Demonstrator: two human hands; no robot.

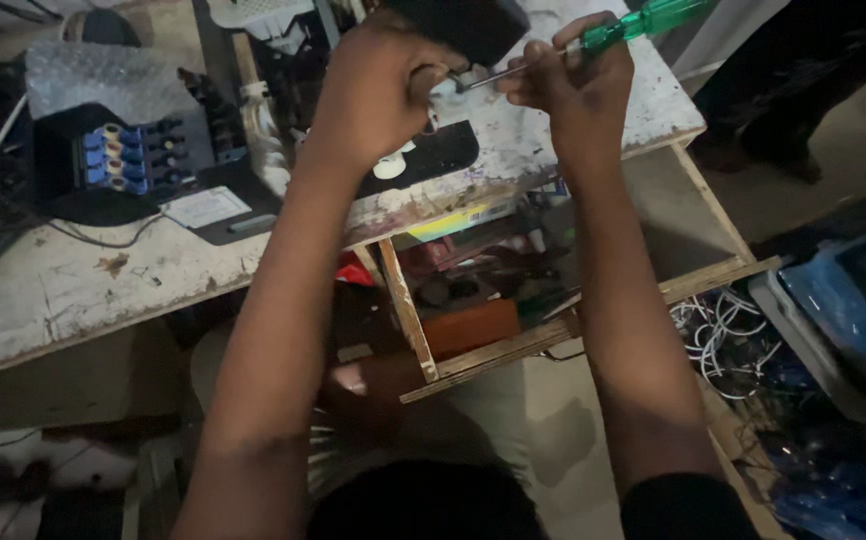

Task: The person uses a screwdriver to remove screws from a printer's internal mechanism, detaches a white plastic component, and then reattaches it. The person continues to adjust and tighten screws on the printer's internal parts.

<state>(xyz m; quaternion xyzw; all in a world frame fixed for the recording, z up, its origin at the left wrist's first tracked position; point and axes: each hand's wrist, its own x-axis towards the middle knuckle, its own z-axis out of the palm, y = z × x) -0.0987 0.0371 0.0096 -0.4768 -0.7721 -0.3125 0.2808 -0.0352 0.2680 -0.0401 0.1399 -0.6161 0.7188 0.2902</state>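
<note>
View: head camera, looking down over both forearms at a worn white surface.
Left hand: fingers curled tight around a dark block, held up above the surface near the top edge of the view.
Right hand: closed around a screwdriver, just beside the left hand.
Screwdriver: green clear handle sticks out up and to the right of the right hand; thin metal shaft runs down and to the left, its tip reaching the left hand under the block. Long axis slants from upper right to lower left.
Tip contact: hidden by the fingers, cannot tell what it touches.
Drawer: pulled open below the surface edge, full of mixed clutter.
Ink tanks: blue-capped row in a black unit, far left on the surface.
Cables: white tangle on the floor, right of the drawer.
</note>
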